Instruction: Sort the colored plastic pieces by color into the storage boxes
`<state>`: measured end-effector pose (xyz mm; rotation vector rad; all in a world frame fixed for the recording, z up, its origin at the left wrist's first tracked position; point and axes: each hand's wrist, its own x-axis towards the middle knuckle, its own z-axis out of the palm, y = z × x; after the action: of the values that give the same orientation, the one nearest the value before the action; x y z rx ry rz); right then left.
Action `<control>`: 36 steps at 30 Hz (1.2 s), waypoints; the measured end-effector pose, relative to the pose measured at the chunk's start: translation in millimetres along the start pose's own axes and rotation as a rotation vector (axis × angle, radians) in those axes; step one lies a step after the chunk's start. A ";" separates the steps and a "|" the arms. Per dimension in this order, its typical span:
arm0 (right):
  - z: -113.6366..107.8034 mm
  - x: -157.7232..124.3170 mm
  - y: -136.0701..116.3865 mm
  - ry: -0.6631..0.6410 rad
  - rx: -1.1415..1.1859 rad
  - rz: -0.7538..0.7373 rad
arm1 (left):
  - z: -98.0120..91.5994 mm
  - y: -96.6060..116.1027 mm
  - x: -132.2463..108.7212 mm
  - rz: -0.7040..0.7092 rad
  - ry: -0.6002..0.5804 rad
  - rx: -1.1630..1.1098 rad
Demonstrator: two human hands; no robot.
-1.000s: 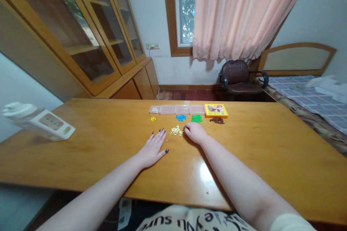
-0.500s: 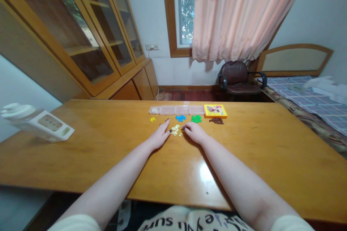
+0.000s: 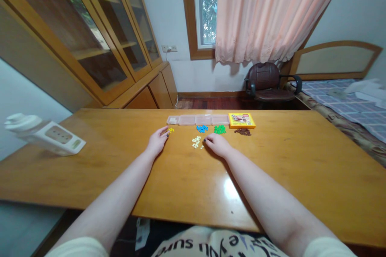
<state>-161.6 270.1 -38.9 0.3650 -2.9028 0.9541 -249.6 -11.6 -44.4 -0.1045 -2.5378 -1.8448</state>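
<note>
Head: right hand, grip unclear.

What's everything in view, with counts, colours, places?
Wooden table: one, brown, foreground
Yellow pile, blue pile, green pile, brown pile, cream pile: one each, small pieces, tabletop
Flat box: one, yellow, behind brown pile
Plastic compartments: one row, clear, beside box
Plastic bottle: one, mostly white, table left
Glazed wooden cabinet: one, brown, left
Window: one, brown frame, wall
Fabric curtain: one, pink, window
Padded armchair: one, brown, below curtain
Bed: one, blue checks, right
Left hand: one, by yellow pile
Right hand: one, by cream pile
</note>
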 end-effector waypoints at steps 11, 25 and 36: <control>-1.4 -1.6 -1.0 0.028 0.009 0.000 | -2.5 20.2 -36.0 0.329 -0.124 0.892; -2.0 -1.2 6.0 0.115 0.188 0.046 | 82.5 37.6 -86.2 0.655 -0.690 1.086; -5.2 -2.0 3.0 0.086 0.242 0.083 | 86.2 35.8 -37.2 0.590 -0.670 1.081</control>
<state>-160.5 275.9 -36.7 0.2111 -2.7498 1.3048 -207.3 79.3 -38.6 -1.4013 -2.9699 -0.1206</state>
